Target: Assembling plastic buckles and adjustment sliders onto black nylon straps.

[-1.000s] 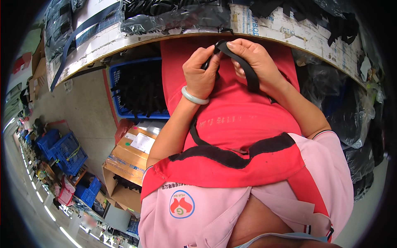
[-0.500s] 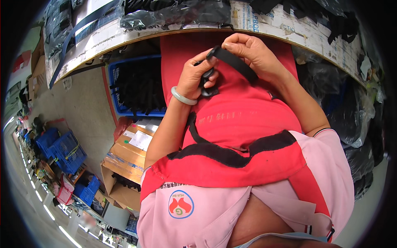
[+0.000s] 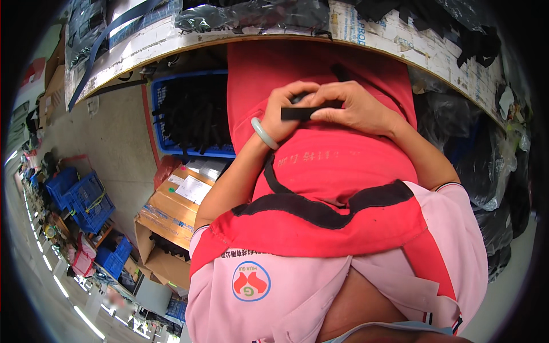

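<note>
Over the red apron [image 3: 343,151] in my lap, my two hands meet close together. Between thumb and fingers my right hand [image 3: 357,106] pinches a black webbing strap [image 3: 296,114], whose flat cut end sticks out leftward across my left hand. Curled behind it is my left hand [image 3: 281,106], with a pale bangle at the wrist. A bit of a black plastic buckle [image 3: 299,98] shows in its grip; the rest is covered by the fingers. Another black strap piece [image 3: 339,71] shows just beyond the knuckles of my right hand.
A worktable edge [image 3: 269,39] curves across in front, with black bagged goods [image 3: 251,17] on it. To the left stand a blue crate [image 3: 194,151] of black straps and an open cardboard box [image 3: 171,208]. Plastic-wrapped black bundles [image 3: 480,171] fill the right side.
My hands have come together and moved slightly nearer to me. The strap, arched between them before, now lies flat with its end pointing left. The buckle is now mostly hidden.
</note>
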Available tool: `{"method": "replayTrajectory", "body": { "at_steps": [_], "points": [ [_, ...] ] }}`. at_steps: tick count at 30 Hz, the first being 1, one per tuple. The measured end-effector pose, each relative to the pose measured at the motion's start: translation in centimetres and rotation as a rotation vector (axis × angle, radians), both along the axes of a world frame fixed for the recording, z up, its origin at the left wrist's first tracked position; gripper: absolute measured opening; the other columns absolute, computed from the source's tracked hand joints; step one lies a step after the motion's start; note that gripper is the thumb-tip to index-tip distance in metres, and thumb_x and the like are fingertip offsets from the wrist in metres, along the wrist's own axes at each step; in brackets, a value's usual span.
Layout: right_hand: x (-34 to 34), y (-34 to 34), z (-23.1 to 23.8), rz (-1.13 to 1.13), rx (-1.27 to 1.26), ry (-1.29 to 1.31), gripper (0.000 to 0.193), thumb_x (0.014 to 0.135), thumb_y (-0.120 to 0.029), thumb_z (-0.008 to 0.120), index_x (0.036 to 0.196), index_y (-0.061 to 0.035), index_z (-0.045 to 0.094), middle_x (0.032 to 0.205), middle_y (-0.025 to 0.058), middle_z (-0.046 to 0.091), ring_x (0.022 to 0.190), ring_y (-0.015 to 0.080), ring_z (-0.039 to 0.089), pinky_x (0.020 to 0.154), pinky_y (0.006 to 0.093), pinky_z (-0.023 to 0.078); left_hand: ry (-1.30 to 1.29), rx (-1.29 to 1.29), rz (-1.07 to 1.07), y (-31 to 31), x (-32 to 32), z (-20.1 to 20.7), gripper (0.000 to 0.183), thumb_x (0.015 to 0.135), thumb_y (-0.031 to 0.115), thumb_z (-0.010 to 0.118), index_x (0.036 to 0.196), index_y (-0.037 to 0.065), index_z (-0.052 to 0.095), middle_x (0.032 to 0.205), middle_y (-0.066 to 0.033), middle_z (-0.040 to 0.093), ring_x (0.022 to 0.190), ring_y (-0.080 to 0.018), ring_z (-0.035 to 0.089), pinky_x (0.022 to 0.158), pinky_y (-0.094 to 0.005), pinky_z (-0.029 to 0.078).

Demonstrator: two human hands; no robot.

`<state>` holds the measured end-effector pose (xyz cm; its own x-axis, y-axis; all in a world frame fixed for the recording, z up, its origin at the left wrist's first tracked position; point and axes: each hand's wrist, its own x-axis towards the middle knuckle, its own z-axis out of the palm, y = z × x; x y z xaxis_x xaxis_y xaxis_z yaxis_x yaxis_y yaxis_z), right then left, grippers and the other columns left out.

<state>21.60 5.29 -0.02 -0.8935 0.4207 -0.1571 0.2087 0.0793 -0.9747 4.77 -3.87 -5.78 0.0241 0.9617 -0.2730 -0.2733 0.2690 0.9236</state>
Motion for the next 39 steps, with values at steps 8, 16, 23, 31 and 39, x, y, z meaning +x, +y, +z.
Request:
{"method": "replayTrajectory", "body": {
  "at_steps": [8, 16, 23, 31, 39],
  "points": [
    [0.7, 2.1, -1.2, -0.142, -0.262, -0.285, 0.013, 0.094, -0.011, 0.056, 0.104, -0.0028, 0.057, 0.078, 0.0029, 0.061, 0.063, 0.0053, 0.055, 0.053, 0.0222, 0.046, 0.763, 0.342, -0.231, 0.0, 0.0, 0.9, 0.018, 0.081, 0.022, 0.068, 0.088, 0.005, 0.068, 0.080, -0.0134, 0.063, 0.078, -0.0326, 0.063, 0.068, -0.0402, 0.051],
    [-0.1, 5.9, -10.8, -0.206, 0.654, -0.457, 0.050, 0.085, -0.024, 0.065, 0.130, -0.0045, 0.052, 0.113, 0.0228, 0.062, 0.104, 0.0437, 0.059, 0.091, 0.0473, 0.047, 0.436, 0.072, -0.127, 1.4, -1.0, 0.0, 0.016, 0.081, 0.015, 0.071, 0.088, 0.000, 0.071, 0.079, -0.0101, 0.069, 0.067, -0.0168, 0.064, 0.063, -0.0306, 0.052],
    [-3.1, 8.6, -15.9, -0.274, 1.227, -0.514, 0.032, 0.085, -0.022, 0.057, 0.110, -0.0022, 0.060, 0.105, 0.0243, 0.061, 0.102, 0.0417, 0.057, 0.091, 0.0487, 0.044, -0.837, -0.315, 0.109, 1.8, -5.5, -1.1, 0.024, 0.096, 0.025, 0.056, 0.103, 0.003, 0.063, 0.090, -0.0085, 0.062, 0.078, -0.0225, 0.060, 0.054, -0.0297, 0.052],
    [-3.3, 10.6, -17.3, -0.303, 1.158, -0.481, 0.030, 0.090, -0.020, 0.047, 0.109, -0.0008, 0.060, 0.111, 0.0248, 0.059, 0.108, 0.0408, 0.054, 0.095, 0.0480, 0.041, -0.806, -0.370, 0.089, 2.1, -5.6, -1.1, 0.017, 0.096, 0.018, 0.056, 0.104, 0.003, 0.060, 0.079, -0.0037, 0.050, 0.077, -0.0170, 0.053, 0.039, -0.0179, 0.039],
    [-0.7, 11.0, -16.8, -0.276, 0.989, -0.560, 0.035, 0.095, -0.021, 0.039, 0.120, -0.0025, 0.056, 0.123, 0.0237, 0.056, 0.115, 0.0395, 0.052, 0.098, 0.0476, 0.040, -0.436, -0.199, 0.235, 0.7, -3.5, 0.6, 0.018, 0.095, 0.014, 0.056, 0.106, 0.001, 0.061, 0.077, -0.0042, 0.055, 0.070, -0.0144, 0.056, 0.056, -0.0236, 0.044]
  ]
}}
